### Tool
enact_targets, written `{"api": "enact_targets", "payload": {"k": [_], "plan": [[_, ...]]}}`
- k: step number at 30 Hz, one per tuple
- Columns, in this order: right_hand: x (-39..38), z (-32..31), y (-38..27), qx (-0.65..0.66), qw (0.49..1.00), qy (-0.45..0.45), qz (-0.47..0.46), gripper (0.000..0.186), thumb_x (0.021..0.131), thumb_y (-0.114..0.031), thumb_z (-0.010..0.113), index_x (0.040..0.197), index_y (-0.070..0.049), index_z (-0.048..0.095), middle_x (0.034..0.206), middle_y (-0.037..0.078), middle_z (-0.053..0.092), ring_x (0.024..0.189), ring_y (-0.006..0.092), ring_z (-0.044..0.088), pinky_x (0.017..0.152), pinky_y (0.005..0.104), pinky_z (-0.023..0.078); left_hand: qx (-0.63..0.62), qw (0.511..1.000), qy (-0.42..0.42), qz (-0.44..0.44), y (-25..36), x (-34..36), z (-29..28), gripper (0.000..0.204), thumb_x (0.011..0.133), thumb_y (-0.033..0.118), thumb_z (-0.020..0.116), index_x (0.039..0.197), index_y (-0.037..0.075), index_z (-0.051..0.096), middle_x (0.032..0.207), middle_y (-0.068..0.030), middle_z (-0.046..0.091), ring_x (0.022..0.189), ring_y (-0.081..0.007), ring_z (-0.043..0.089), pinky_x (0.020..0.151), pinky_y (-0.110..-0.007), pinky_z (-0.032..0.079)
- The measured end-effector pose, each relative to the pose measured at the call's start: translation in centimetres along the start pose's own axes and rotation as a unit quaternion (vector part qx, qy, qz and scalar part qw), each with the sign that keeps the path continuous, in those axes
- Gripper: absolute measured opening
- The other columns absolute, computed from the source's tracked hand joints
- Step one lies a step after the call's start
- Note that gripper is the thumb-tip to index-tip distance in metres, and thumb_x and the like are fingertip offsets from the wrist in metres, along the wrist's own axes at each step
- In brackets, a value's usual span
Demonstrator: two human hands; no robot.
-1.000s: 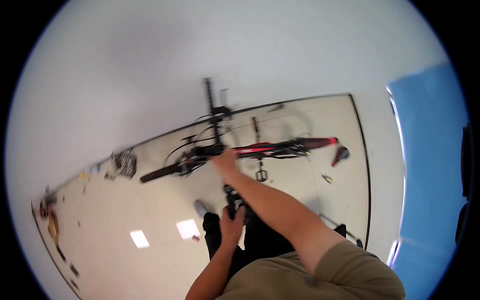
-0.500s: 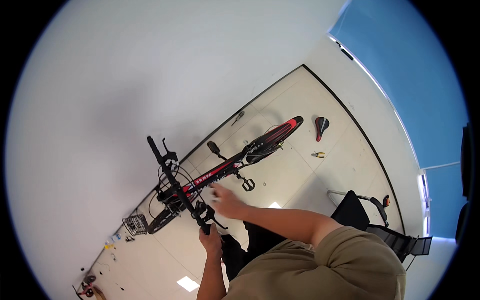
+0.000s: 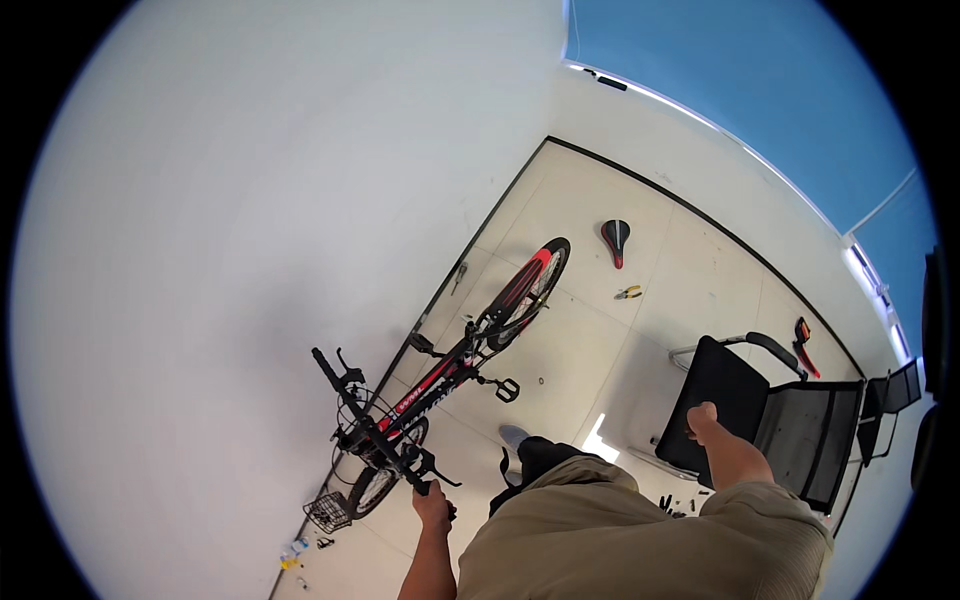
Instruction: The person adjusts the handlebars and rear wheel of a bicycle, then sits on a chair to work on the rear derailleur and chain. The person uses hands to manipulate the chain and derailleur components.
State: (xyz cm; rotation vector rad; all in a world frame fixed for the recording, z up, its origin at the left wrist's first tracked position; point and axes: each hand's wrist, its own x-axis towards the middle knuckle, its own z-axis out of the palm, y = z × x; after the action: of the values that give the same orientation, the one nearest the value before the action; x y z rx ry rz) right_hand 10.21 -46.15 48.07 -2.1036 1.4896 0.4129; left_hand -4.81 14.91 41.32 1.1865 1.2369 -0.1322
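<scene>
We see a red and black bicycle (image 3: 440, 385) standing on the pale tiled floor (image 3: 580, 350) in the lower middle of the frame, alongside the white wall (image 3: 250, 250), its rear wheel (image 3: 527, 290) toward the centre and its handlebar (image 3: 370, 425) toward the lower left. Our left hand (image 3: 432, 505) is wrapped around the near handlebar grip at the bottom of the frame — fingers curled tight on it. Our right hand (image 3: 702, 417) is well away at lower right, closed into a fist in front of the black chair (image 3: 775, 420); we cannot tell whether it touches the chair or holds anything.

A wire basket (image 3: 328, 512) lies on the floor just beside the front wheel, at lower left. Farther off, above and to the right of the rear wheel, a loose black saddle (image 3: 615, 240) rests on the tiles, with a pair of pliers (image 3: 628, 293) near it — both apart from the bicycle.
</scene>
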Motion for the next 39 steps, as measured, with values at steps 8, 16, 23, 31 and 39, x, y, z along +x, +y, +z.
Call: {"api": "enact_targets", "payload": {"k": [8, 16, 23, 31, 39], "plan": [[-4.4, 2.3, 10.2, -0.063, 0.976, -0.195, -0.07, 0.021, 0.09, -0.003, 0.064, 0.11, 0.002, 0.068, 0.087, 0.015, 0.071, 0.073, 0.0254, 0.072, 0.058, 0.0391, 0.058, 0.014, 0.998, 0.057, 0.028, -0.8, -0.5, 1.0, 0.035, 0.096, 0.033, 0.073, 0.102, 0.01, 0.047, 0.052, -0.0011, 0.044, 0.035, -0.016, 0.042, 0.033, -0.033, 0.033], [-3.6, 1.1, 12.3, -0.035, 0.975, -0.207, -0.071, 0.019, 0.09, -0.005, 0.064, 0.108, 0.001, 0.067, 0.089, 0.014, 0.071, 0.077, 0.0235, 0.073, 0.062, 0.038, 0.059, -0.016, 0.994, 0.096, 0.045, 0.5, -0.7, 0.6, 0.039, 0.103, 0.045, 0.059, 0.115, 0.008, 0.056, 0.06, 0.0011, 0.043, 0.039, -0.0119, 0.041, 0.034, -0.03, 0.029], [6.5, 0.9, 4.7, -0.087, 0.971, -0.215, -0.053, 0.017, 0.09, -0.004, 0.064, 0.105, 0.001, 0.068, 0.088, 0.015, 0.072, 0.075, 0.0247, 0.073, 0.061, 0.0384, 0.06, 0.009, 0.985, 0.17, -0.037, -1.1, -3.2, 3.9, 0.037, 0.106, 0.044, 0.054, 0.124, 0.011, 0.054, 0.069, -0.0034, 0.049, 0.044, -0.0147, 0.045, 0.036, -0.031, 0.032], [17.2, 3.0, 3.8, -0.186, 0.959, -0.186, -0.109, 0.019, 0.088, -0.003, 0.061, 0.105, 0.001, 0.068, 0.083, 0.019, 0.069, 0.071, 0.029, 0.072, 0.059, 0.0409, 0.058, 0.09, 0.972, 0.214, -0.031, -0.3, -0.5, 3.7, 0.037, 0.107, 0.041, 0.051, 0.125, 0.009, 0.056, 0.075, -0.0052, 0.053, 0.051, -0.0148, 0.05, 0.041, -0.033, 0.038], [25.0, 16.2, -3.7, -0.671, 0.658, -0.278, -0.199, 0.035, 0.085, -0.014, 0.063, 0.117, -0.003, 0.073, 0.129, 0.023, 0.067, 0.123, 0.0353, 0.065, 0.102, 0.044, 0.053, 0.277, 0.881, 0.378, 0.066, -5.6, 3.6, 3.1, 0.023, 0.096, 0.019, 0.067, 0.103, -0.002, 0.062, 0.087, -0.0068, 0.062, 0.08, -0.0195, 0.055, 0.074, -0.038, 0.046]]}}
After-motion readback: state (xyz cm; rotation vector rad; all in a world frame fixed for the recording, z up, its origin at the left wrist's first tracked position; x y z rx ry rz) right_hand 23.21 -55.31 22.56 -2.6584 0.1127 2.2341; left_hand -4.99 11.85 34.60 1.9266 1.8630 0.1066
